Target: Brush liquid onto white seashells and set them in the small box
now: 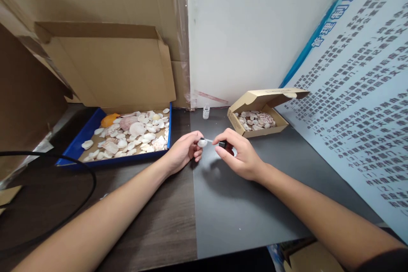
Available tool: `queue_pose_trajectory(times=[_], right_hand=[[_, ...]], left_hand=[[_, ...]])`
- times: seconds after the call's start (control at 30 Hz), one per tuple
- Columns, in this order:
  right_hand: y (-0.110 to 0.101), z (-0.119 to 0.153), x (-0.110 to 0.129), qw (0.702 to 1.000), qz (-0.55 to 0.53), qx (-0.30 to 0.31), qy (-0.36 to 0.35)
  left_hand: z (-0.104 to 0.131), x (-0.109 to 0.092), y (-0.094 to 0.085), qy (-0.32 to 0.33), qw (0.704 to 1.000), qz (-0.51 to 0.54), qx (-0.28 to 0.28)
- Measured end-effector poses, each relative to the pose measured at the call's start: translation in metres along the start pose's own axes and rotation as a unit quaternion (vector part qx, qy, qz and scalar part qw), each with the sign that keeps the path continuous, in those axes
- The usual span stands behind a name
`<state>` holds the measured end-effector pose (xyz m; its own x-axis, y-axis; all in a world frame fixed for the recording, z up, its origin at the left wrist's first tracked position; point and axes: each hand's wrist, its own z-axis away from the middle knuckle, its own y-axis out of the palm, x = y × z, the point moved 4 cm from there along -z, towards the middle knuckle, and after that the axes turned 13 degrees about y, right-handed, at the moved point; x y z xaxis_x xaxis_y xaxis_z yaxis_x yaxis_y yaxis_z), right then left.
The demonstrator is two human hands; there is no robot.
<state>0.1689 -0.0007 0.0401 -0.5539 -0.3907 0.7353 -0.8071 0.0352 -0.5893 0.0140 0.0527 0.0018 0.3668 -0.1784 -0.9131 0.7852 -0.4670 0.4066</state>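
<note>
Between the fingertips of my left hand point(187, 149) is a small white seashell point(202, 143). My right hand point(239, 153) pinches the black cap of a brush applicator point(222, 144); its thin pale stem points left to a dark tip at the shell's upper edge. Whether the tip touches the shell I cannot tell. Behind both hands a small clear bottle point(206, 113) with a printed label stands upright on the table, its neck uncapped.
Left of my hands, an open blue-edged cardboard box point(105, 162) holds many loose shells. A smaller cardboard box point(266, 132) at the right, lid raised, holds more. A black cable point(91, 174) loops at the left. A white wall point(248, 29) and a printed poster point(360, 93) bound the table.
</note>
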Motion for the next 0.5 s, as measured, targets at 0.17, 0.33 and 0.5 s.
queue_pose_trajectory(times=[0.17,0.33,0.5], right_hand=[[0.0051,0.0003,-0.0016,0.999,0.004,0.044,0.008],[0.0045,0.0006,-0.0003,0.999,-0.007,0.035,-0.003],[0.007,0.0007,-0.0026,0.999,0.003,0.046,0.006]], left_hand=[[-0.0005,-0.001,0.0015,-0.003,1.0,-0.001,0.0],[0.0,-0.0014,0.0019,-0.004,1.0,-0.005,0.003],[0.0009,-0.0024,0.0024,-0.004,1.0,-0.006,0.001]])
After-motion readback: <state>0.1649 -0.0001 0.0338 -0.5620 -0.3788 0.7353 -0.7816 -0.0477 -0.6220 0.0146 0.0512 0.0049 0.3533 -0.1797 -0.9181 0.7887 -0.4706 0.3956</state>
